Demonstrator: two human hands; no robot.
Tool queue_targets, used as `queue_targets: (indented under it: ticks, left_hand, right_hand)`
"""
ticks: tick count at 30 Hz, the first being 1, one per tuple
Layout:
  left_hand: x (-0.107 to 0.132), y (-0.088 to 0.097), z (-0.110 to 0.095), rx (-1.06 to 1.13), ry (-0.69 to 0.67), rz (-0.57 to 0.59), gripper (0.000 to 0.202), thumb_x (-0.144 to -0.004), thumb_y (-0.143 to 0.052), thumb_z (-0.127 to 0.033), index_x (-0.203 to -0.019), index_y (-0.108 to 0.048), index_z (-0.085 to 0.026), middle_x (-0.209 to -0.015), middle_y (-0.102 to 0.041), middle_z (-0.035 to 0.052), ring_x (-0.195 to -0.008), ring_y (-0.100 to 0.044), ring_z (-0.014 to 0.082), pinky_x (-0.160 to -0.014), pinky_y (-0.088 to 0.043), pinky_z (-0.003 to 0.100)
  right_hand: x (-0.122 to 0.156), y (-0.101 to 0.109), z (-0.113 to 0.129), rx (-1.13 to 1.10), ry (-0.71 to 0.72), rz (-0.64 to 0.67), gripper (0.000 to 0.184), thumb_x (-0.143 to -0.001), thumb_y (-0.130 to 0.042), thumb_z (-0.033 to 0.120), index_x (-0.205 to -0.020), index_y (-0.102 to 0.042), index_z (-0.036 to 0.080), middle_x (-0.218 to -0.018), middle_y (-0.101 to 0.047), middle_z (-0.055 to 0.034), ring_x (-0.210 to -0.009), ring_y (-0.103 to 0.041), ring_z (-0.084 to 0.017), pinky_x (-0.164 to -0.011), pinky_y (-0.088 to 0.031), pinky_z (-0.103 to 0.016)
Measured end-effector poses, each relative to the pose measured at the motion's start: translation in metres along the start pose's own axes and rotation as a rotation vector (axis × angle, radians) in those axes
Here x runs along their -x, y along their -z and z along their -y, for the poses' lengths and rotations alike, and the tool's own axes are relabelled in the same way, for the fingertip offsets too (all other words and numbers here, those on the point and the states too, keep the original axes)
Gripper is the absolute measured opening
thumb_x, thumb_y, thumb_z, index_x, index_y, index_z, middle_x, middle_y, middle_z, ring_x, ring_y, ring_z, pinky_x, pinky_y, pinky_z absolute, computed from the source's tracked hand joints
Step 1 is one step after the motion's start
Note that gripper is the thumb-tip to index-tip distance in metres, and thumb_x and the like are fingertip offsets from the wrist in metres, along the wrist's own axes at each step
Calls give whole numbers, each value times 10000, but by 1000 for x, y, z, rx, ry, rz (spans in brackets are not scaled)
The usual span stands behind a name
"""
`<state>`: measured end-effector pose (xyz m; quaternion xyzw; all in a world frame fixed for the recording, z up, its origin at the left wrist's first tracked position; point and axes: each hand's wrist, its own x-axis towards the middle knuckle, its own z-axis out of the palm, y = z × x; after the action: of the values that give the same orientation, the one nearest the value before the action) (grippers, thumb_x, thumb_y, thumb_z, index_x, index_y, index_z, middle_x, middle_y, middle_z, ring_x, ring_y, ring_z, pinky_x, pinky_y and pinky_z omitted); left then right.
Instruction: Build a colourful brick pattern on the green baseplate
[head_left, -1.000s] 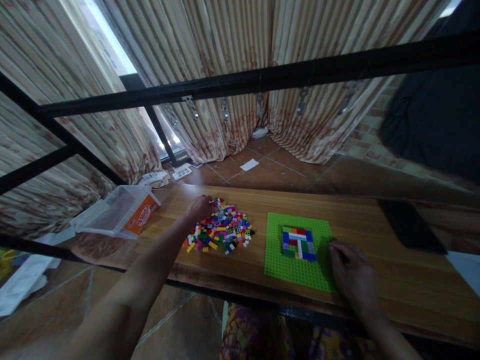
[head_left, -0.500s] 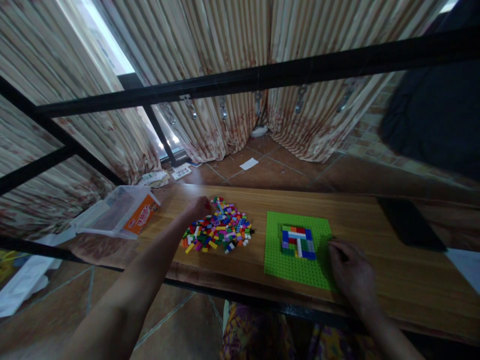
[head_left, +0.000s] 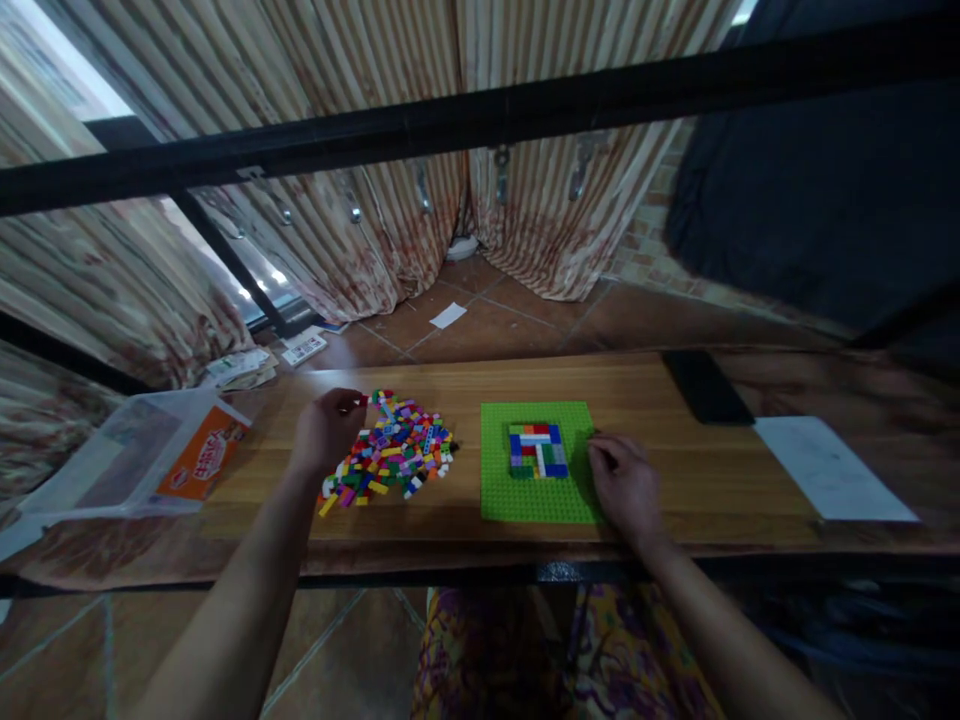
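Across the lower half of the frame we see a wooden table (head_left: 615, 382). Right of centre lies a green board (head_left: 536, 507); left of centre, a heap of bricks (head_left: 397, 445). Our right hand (head_left: 626, 490) curls beside the board's right edge (we cannot tell whether its fingers grip anything). Our left hand (head_left: 328, 432), at the heap's upper left, pinches one red brick (head_left: 363, 400).

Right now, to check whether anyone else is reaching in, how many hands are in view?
2: the left hand at the left side of the brick pile, and the right hand at the right edge of the green baseplate.
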<state>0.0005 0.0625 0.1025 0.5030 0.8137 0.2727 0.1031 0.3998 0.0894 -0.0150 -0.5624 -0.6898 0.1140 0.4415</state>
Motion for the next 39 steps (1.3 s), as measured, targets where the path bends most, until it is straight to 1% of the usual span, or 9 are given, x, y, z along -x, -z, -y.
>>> queue_targets:
  ticks: [2,5,6,8,10,16,24,33,39]
  left_hand:
    - [34,-14,-21,206,-37,50,301,-748,-582,-283,-993,-684,-141,-848,-732,50,-741,-666,178,-650,-497,241]
    - [88,-52,-55,375,-81,109,228,-753,-565,-222,-938,-681,-152,-847,-725,36,-769,-662,162,-717,-511,252]
    - [103,-66,-66,415,-106,169,230,-764,-557,-202,-955,-678,-159,-863,-726,34,-783,-663,157,-731,-511,253]
    - [124,-91,-88,446,-125,234,219,-781,-535,-159,-946,-679,-165,-860,-724,37,-778,-666,147,-737,-507,251]
    - [134,-109,-107,379,-103,236,237,-789,-547,-147,-986,-675,-170,-904,-727,50,-775,-669,149,-753,-504,263]
    - [132,-133,-141,104,-101,193,279,-843,-534,-163,-1095,-654,-169,-994,-724,99,-898,-682,205,-821,-492,302]
    - [135,-153,-153,-47,-120,173,251,-921,-478,-206,-1122,-618,-155,-1072,-696,127,-947,-665,213,-832,-479,297]
    - [133,-156,-142,202,-108,168,240,-894,-490,-192,-1073,-650,-190,-1040,-723,94,-969,-672,208,-880,-477,301]
    - [130,-155,-138,300,-31,199,248,-845,-529,-144,-1042,-670,-198,-943,-752,67,-882,-698,183,-825,-497,274]
  right_hand:
    - [0,-1,0,-4,-3,-1,243,-884,-500,319,-859,-695,176,-937,-694,-126,-929,-617,-258,-861,-493,-431]
    - [0,-1,0,-12,0,-4,233,-882,-503,306,-864,-696,177,-945,-691,-125,-938,-613,-257,-866,-490,-428]
    - [0,0,0,-15,1,-3,232,-883,-502,303,-865,-697,179,-945,-690,-124,-939,-612,-256,-865,-490,-425]
    - [-1,0,1,-24,-1,4,232,-885,-498,296,-868,-697,180,-944,-688,-123,-935,-612,-253,-861,-490,-420]
    - [-1,1,1,-29,-7,17,231,-887,-493,286,-873,-698,180,-946,-687,-122,-938,-610,-253,-861,-488,-418]
    - [-2,1,2,-42,-24,18,226,-883,-487,261,-860,-697,180,-942,-688,-121,-935,-602,-253,-871,-483,-420]
    - [-2,0,2,-48,-15,7,238,-887,-477,254,-858,-701,182,-949,-689,-123,-960,-596,-254,-878,-478,-413]
    - [-2,1,2,-59,-25,15,240,-886,-476,257,-868,-703,184,-946,-691,-123,-949,-597,-257,-879,-474,-425]
    - [-1,1,1,-46,-11,12,233,-883,-480,253,-871,-703,188,-944,-685,-115,-944,-594,-250,-881,-476,-418]
